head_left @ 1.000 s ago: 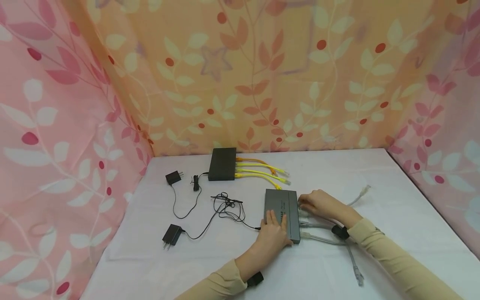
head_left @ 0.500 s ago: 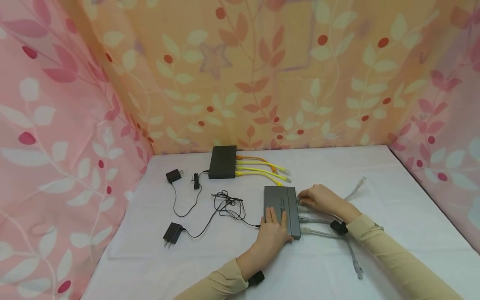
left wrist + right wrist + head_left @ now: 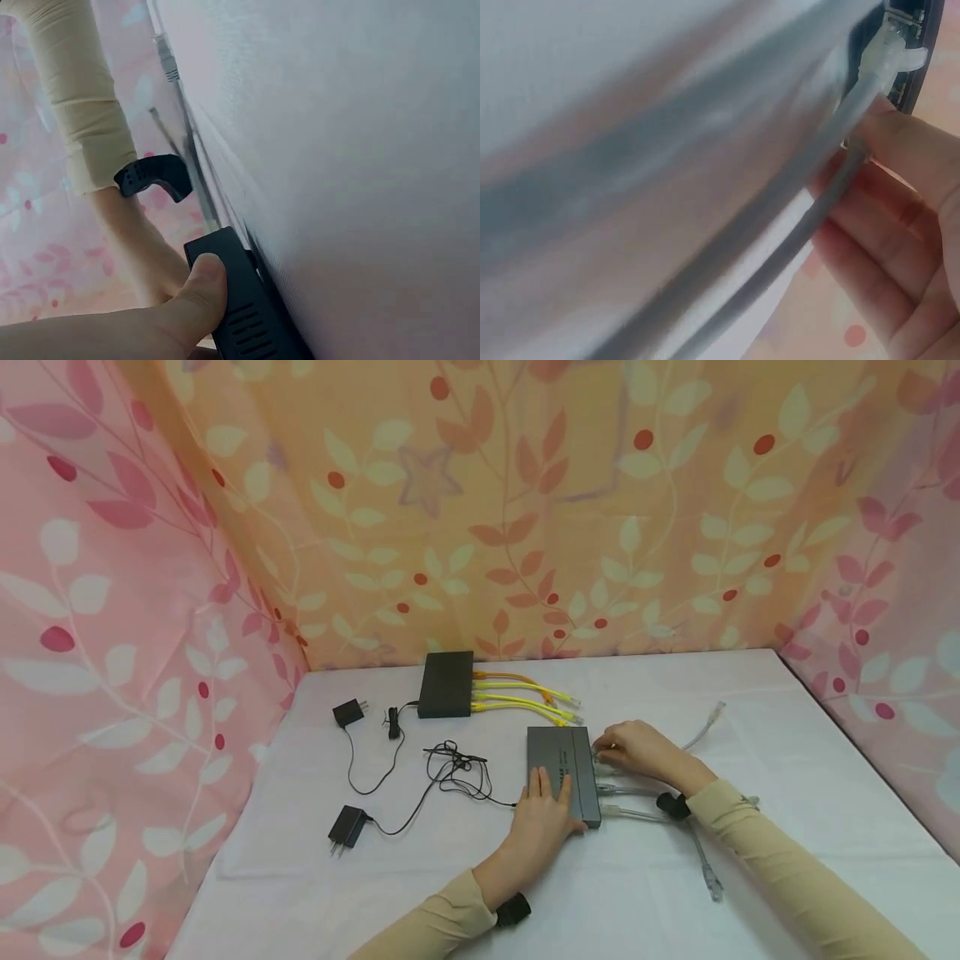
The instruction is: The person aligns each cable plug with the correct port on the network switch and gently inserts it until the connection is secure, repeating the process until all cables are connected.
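Note:
My left hand (image 3: 543,827) rests on the grey network switch (image 3: 558,752), fingers straight across its top. In the left wrist view the thumb (image 3: 204,281) presses the vented side of the switch (image 3: 247,322). At the right side, my right hand (image 3: 637,752) pinches a grey Ethernet cable (image 3: 844,176) close to its plug, by the far ports. The fingers hide that plug, so how deep it sits cannot be told. Beside it another pale plug (image 3: 885,56) sits in a port. Nearer ports hold more grey cables (image 3: 637,814), whose loose ends trail right.
Behind stands a black switch (image 3: 446,685) with yellow and orange cables (image 3: 517,697); their loose ends reach near the grey switch. To the left lie two black power adapters, one nearer (image 3: 348,827) and one farther (image 3: 347,712), and a tangled black cord (image 3: 457,768).
The grey switch has slid slightly toward the back, with both hands and the attached grey cables moving along. Both hands keep the same hold.

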Tool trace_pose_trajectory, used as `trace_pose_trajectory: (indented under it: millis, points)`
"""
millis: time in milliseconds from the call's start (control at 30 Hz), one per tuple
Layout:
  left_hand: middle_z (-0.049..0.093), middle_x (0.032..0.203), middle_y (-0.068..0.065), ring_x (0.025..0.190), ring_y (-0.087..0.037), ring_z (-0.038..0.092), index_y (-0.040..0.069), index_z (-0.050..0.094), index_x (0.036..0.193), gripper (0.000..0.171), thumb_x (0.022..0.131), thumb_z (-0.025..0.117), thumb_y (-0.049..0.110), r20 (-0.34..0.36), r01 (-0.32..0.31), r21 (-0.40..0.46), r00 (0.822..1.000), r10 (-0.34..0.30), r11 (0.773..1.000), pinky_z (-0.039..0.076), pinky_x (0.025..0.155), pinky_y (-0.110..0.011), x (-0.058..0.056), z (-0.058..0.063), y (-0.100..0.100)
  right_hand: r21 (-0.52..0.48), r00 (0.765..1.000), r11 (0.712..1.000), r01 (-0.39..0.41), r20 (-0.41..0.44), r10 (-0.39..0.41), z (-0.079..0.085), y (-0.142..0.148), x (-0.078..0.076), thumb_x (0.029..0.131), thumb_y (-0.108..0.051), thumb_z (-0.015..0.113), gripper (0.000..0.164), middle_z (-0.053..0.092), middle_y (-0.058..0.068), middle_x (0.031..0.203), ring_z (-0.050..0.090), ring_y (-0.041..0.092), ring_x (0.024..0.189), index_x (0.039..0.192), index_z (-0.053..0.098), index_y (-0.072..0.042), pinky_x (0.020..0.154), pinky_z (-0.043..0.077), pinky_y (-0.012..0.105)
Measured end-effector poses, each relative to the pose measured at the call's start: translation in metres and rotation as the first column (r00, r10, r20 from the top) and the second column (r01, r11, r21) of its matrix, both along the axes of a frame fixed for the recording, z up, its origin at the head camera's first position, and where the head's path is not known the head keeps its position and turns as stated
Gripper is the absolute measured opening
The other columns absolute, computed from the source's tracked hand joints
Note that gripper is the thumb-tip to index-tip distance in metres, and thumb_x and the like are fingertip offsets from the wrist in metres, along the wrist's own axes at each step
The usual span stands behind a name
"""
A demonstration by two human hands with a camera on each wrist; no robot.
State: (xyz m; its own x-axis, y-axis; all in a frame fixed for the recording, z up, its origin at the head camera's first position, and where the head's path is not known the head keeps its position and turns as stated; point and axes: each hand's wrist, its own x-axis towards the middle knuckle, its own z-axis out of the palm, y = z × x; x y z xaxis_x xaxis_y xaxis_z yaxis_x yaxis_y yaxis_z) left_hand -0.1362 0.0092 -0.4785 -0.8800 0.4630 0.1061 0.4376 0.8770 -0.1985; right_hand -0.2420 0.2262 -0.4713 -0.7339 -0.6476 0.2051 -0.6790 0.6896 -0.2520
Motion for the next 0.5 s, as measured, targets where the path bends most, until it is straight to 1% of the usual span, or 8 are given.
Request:
trace_pose_trajectory:
  millis: [100, 167, 233, 267, 333, 400, 500]
  points:
    - [0.052, 0.131, -0.021, 0.125, -0.031, 0.047, 0.021, 0.049, 0.136, 0.072, 0.081, 0.043, 0.067, 0.004, 0.001, 0.005, 1.000, -0.001, 1.000, 0.049, 0.089, -0.032, -0.002, 0.000, 0.001, 0.035, 0.998, 0.999, -0.006, -0.068, 0.009, -0.003, 0.000, -0.003, 0.079, -0.018, 0.073, 0.012, 0.067, -0.006, 0.083, 0.062, 0.007, 0.068, 0.090, 0.074, -0.014, 0.063, 0.050, 0.029]
    - [0.053, 0.130, -0.020, 0.123, -0.031, 0.048, 0.021, 0.050, 0.135, 0.072, 0.080, 0.043, 0.067, -0.009, 0.004, -0.006, 1.000, -0.004, 1.000, 0.050, 0.088, -0.032, -0.003, 0.000, 0.001, 0.043, 0.995, 0.999, -0.008, -0.097, 0.012, -0.006, 0.000, -0.004, 0.079, -0.019, 0.073, 0.011, 0.064, -0.007, 0.082, 0.059, 0.005, 0.065, 0.089, 0.074, -0.015, 0.060, 0.049, 0.028]
    - [0.054, 0.129, -0.020, 0.122, -0.031, 0.050, 0.021, 0.052, 0.134, 0.072, 0.080, 0.044, 0.067, -0.025, 0.004, -0.012, 1.000, -0.004, 1.000, 0.050, 0.087, -0.032, -0.003, -0.001, 0.001, 0.044, 0.994, 0.999, -0.007, -0.110, 0.012, -0.008, 0.000, -0.005, 0.080, -0.021, 0.073, 0.011, 0.064, -0.008, 0.084, 0.059, 0.004, 0.066, 0.089, 0.074, -0.016, 0.060, 0.049, 0.027]
    - [0.054, 0.128, -0.020, 0.121, -0.031, 0.050, 0.021, 0.052, 0.133, 0.072, 0.079, 0.045, 0.067, -0.032, 0.004, -0.012, 0.999, -0.005, 1.000, 0.051, 0.087, -0.033, -0.004, -0.001, 0.001, 0.044, 0.993, 0.999, -0.008, -0.115, 0.013, -0.010, 0.001, -0.006, 0.080, -0.021, 0.073, 0.011, 0.064, -0.006, 0.088, 0.060, 0.006, 0.070, 0.090, 0.073, -0.016, 0.062, 0.050, 0.028]
    - [0.055, 0.128, -0.020, 0.121, -0.031, 0.051, 0.020, 0.053, 0.133, 0.072, 0.079, 0.046, 0.067, -0.044, 0.005, -0.011, 0.999, -0.006, 1.000, 0.051, 0.086, -0.033, -0.005, -0.001, 0.001, 0.045, 0.993, 0.999, -0.005, -0.115, 0.010, -0.012, 0.002, -0.008, 0.081, -0.022, 0.072, 0.014, 0.065, -0.002, 0.095, 0.062, 0.011, 0.079, 0.092, 0.073, -0.015, 0.068, 0.052, 0.031]
    - [0.055, 0.127, -0.021, 0.120, -0.031, 0.052, 0.020, 0.054, 0.132, 0.072, 0.078, 0.047, 0.067, -0.049, 0.008, -0.005, 0.999, -0.008, 1.000, 0.051, 0.085, -0.033, -0.006, -0.002, 0.002, 0.041, 0.996, 0.999, 0.001, -0.094, 0.002, -0.012, 0.002, -0.009, 0.082, -0.022, 0.070, 0.016, 0.065, 0.001, 0.101, 0.063, 0.016, 0.087, 0.095, 0.072, -0.012, 0.074, 0.052, 0.036]
    - [0.055, 0.127, -0.021, 0.120, -0.031, 0.051, 0.019, 0.053, 0.132, 0.072, 0.078, 0.048, 0.066, -0.043, 0.010, -0.002, 0.999, -0.010, 1.000, 0.051, 0.085, -0.033, -0.007, 0.000, 0.002, 0.036, 0.999, 0.999, 0.005, -0.038, -0.004, -0.010, 0.001, -0.009, 0.084, -0.021, 0.068, 0.020, 0.065, 0.004, 0.102, 0.063, 0.021, 0.091, 0.099, 0.069, -0.008, 0.078, 0.051, 0.039]
